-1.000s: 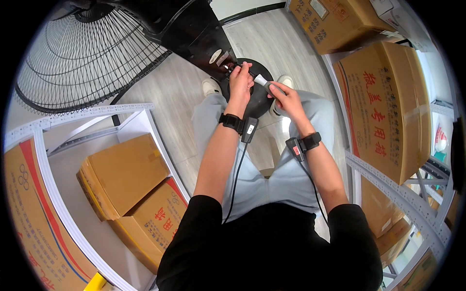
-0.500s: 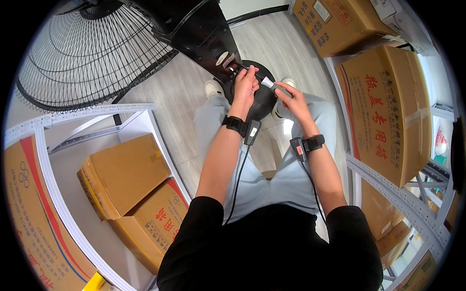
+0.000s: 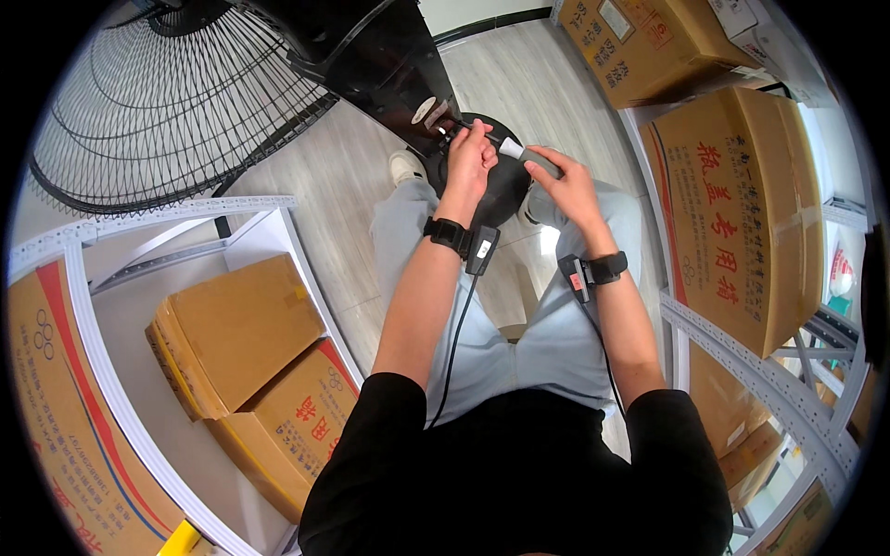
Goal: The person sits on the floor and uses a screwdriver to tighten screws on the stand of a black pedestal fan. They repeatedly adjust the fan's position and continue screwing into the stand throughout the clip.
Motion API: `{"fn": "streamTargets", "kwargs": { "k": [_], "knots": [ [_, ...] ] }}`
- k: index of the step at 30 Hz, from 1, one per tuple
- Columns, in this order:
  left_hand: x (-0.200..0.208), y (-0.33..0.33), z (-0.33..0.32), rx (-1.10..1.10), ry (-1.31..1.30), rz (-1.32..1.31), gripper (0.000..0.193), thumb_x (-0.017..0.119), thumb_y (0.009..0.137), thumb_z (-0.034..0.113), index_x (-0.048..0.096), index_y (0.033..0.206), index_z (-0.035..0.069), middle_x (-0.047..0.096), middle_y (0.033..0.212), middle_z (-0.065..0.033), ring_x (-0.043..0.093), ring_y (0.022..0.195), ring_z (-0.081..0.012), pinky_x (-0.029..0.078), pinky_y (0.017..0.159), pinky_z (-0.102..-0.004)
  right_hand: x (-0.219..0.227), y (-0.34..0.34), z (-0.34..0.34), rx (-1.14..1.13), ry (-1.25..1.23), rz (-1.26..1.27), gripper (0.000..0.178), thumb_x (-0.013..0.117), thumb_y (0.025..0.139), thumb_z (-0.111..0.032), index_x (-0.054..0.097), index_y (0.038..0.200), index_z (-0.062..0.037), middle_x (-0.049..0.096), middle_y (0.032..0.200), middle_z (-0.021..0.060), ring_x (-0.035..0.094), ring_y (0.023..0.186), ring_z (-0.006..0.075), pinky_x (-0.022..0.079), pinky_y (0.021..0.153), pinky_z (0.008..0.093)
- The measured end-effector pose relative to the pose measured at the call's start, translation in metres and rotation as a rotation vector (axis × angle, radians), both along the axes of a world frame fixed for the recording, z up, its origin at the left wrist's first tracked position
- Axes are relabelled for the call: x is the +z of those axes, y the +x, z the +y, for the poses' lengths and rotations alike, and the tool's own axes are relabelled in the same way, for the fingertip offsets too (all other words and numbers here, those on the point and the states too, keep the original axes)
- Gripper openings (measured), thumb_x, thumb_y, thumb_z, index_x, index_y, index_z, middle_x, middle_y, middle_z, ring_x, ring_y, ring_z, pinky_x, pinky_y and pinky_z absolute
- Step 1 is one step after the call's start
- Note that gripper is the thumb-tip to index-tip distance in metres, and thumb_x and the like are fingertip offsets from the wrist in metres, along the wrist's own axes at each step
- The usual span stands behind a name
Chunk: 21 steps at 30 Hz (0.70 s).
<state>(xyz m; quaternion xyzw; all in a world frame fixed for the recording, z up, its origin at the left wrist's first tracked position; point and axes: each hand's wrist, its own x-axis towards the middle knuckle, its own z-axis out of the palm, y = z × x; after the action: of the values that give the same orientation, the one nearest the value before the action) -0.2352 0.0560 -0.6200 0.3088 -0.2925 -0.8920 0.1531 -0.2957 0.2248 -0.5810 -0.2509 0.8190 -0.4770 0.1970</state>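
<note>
A grey-handled screwdriver (image 3: 538, 161) with a white collar and a thin dark shaft slants toward the fan's black column (image 3: 394, 83). My right hand (image 3: 570, 193) is closed around its handle, thumb and fingers on opposite sides. Beside the column, my left hand (image 3: 471, 162) has its fingers curled together near the shaft's far end. What they pinch is hidden, and so is the screwdriver's tip. Under both hands lies the fan's round black base (image 3: 502, 193). A pale oval sticker (image 3: 425, 110) sits on the column just above my left hand.
The fan's wire cage (image 3: 185, 111) fills the upper left. On the left, a white shelf frame (image 3: 176, 215) holds cardboard boxes (image 3: 243, 324). More boxes (image 3: 732, 218) stand on racks at the right. Grey wood-look floor (image 3: 519, 83) shows between. Cables run from both wristbands.
My right hand has shifted its grip on the screwdriver handle, its fingers moving slightly up and to the right. The screwdriver has tilted a little. My left hand stays almost in place.
</note>
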Motion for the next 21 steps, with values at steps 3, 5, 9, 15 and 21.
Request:
{"fn": "streamTargets", "kwargs": {
  "k": [3, 5, 9, 15, 21],
  "knots": [
    [0.002, 0.001, 0.001, -0.048, 0.011, 0.001, 0.023, 0.055, 0.095, 0.027, 0.054, 0.089, 0.004, 0.033, 0.059, 0.0041, 0.034, 0.052, -0.0079, 0.027, 0.045, -0.0232, 0.005, -0.004, 0.004, -0.001, -0.057, 0.013, 0.035, 0.071, 0.080, -0.030, 0.068, 0.110, -0.0123, 0.069, 0.088, 0.0107, 0.058, 0.067, 0.0154, 0.046, 0.065, 0.0283],
    [0.002, 0.002, 0.002, -0.069, 0.000, 0.005, 0.023, 0.055, 0.095, 0.027, 0.053, 0.088, 0.004, 0.034, 0.059, 0.0040, 0.034, 0.052, -0.0079, 0.027, 0.045, -0.0232, 0.012, -0.003, 0.003, -0.015, -0.011, -0.024, 0.035, 0.071, 0.080, -0.030, 0.068, 0.110, -0.0117, 0.069, 0.089, 0.0110, 0.060, 0.070, 0.0164, 0.047, 0.067, 0.0290],
    [0.003, 0.000, 0.000, 0.008, -0.003, 0.010, 0.024, 0.055, 0.095, 0.027, 0.053, 0.088, 0.005, 0.034, 0.060, 0.0040, 0.034, 0.053, -0.0077, 0.027, 0.045, -0.0227, 0.032, 0.005, -0.006, -0.041, 0.159, -0.092, 0.035, 0.071, 0.080, -0.030, 0.068, 0.109, -0.0110, 0.069, 0.093, 0.0126, 0.065, 0.081, 0.0192, 0.049, 0.074, 0.0295],
    [0.000, 0.000, 0.001, 0.014, -0.032, -0.026, 0.025, 0.054, 0.095, 0.029, 0.053, 0.088, 0.005, 0.034, 0.059, 0.0039, 0.034, 0.051, -0.0075, 0.027, 0.044, -0.0226, -0.010, 0.006, -0.003, -0.051, -0.051, -0.132, 0.036, 0.071, 0.081, -0.032, 0.067, 0.112, -0.0123, 0.069, 0.101, 0.0115, 0.063, 0.093, 0.0170, 0.047, 0.081, 0.0267],
    [-0.003, 0.000, 0.002, 0.032, -0.074, -0.041, 0.024, 0.054, 0.096, 0.029, 0.053, 0.088, 0.006, 0.033, 0.059, 0.0042, 0.034, 0.051, -0.0070, 0.026, 0.044, -0.0222, -0.020, 0.009, -0.002, -0.060, -0.089, -0.306, 0.034, 0.070, 0.084, -0.028, 0.066, 0.113, -0.0108, 0.069, 0.097, 0.0059, 0.061, 0.090, 0.0117, 0.046, 0.080, 0.0246]
  ]
}}
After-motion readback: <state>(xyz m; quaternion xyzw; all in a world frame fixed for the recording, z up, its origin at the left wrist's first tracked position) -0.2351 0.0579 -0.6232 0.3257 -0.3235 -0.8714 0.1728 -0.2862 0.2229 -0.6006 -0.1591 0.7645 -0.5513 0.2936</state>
